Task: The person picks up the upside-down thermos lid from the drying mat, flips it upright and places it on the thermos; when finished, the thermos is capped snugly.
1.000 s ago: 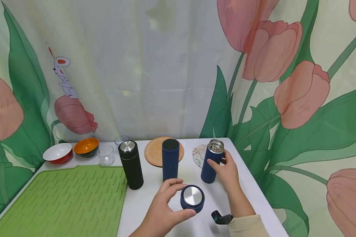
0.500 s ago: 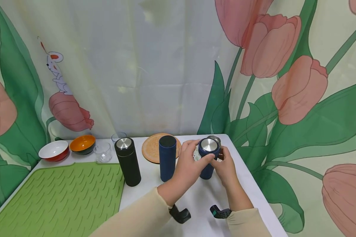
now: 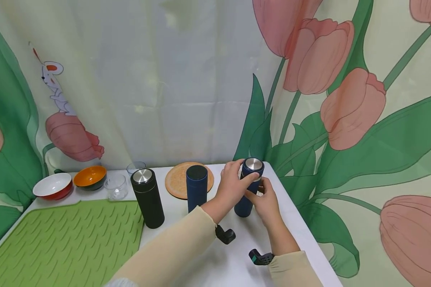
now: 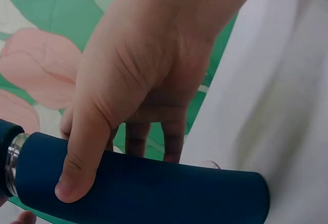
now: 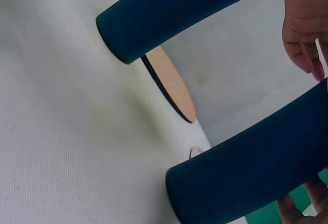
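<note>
In the head view, my left hand [image 3: 233,181] pinches a steel-topped blue lid [image 3: 254,163] from its left side. The lid sits at the mouth of a dark blue thermos bottle [image 3: 243,207], upright at the right of the table. My right hand [image 3: 267,205] holds the bottle's body from the right. In the left wrist view a strip of bare steel neck [image 4: 12,157] shows between lid and body, and my right thumb lies along the body. The right wrist view shows the bottle's lower body [image 5: 246,167], with right fingertips [image 5: 289,211] beneath it in the picture.
A second blue bottle [image 3: 196,187] and a black bottle [image 3: 149,205] stand to the left. Behind is a round wooden board [image 3: 172,181]. A green mat [image 3: 75,235], a red-and-white bowl [image 3: 54,185], an orange bowl [image 3: 89,176] and two clear glasses [image 3: 116,187] occupy the left side.
My left hand has carried the lid from in front of the bottle up and right onto its open mouth. My right hand has stayed around the body. The head view has shifted slightly.
</note>
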`<state>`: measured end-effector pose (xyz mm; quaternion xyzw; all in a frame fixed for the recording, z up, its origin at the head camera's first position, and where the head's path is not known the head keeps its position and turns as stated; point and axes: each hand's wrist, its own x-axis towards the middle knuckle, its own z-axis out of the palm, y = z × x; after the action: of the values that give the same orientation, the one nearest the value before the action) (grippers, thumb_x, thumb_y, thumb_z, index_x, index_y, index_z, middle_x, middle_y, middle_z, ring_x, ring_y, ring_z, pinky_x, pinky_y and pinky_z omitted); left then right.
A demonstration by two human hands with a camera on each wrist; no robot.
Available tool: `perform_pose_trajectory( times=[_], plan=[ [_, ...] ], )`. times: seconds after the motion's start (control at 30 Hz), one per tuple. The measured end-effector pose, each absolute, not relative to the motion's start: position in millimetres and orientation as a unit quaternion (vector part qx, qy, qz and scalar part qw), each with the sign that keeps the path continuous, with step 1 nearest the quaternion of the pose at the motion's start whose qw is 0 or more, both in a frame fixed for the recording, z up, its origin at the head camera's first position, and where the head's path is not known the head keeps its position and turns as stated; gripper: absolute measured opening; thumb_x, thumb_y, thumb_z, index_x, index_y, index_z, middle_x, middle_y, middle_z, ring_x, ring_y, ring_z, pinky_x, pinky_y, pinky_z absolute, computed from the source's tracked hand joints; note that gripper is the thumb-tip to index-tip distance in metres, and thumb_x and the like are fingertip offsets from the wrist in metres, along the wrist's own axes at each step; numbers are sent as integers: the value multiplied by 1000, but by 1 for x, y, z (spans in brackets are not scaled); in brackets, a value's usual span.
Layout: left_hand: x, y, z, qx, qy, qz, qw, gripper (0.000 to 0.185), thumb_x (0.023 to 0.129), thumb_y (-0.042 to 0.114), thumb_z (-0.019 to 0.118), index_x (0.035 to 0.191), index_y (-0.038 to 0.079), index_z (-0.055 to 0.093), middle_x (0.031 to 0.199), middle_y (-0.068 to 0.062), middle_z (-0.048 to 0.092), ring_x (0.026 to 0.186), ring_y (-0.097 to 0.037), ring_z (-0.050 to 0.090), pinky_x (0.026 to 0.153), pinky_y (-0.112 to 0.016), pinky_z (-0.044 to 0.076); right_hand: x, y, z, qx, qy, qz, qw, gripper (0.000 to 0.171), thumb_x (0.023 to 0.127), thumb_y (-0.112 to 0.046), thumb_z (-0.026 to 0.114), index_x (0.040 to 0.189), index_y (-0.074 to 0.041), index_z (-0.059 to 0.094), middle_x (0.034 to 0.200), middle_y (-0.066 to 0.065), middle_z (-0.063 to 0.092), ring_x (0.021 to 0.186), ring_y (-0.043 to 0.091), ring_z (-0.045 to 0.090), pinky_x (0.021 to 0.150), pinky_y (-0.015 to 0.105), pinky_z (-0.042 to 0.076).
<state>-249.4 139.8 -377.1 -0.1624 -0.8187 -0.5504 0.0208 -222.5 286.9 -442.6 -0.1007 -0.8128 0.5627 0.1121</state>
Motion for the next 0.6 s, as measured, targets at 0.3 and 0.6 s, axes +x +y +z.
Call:
perform_pose_trajectory(
  times=[0.3,0.6],
  plan=[
    [-251,151,-386,-160,-821,-548,-17,74,98,57,70,161,23,47,157,-9,47,147,-30,43,108,-61,52,-218,297,-440,-105,-818,553,116,68,94,-38,81,149,-16,46,147,12,55,147,36,45,116,67,42],
    [-255,141,-390,-142,-818,-557,-6,76,95,60,72,159,25,49,159,-7,47,148,-29,43,109,-61,51,-225,288,-442,-90,-816,561,104,70,94,-38,81,150,-16,45,146,12,54,145,35,44,113,64,44]
  ],
)
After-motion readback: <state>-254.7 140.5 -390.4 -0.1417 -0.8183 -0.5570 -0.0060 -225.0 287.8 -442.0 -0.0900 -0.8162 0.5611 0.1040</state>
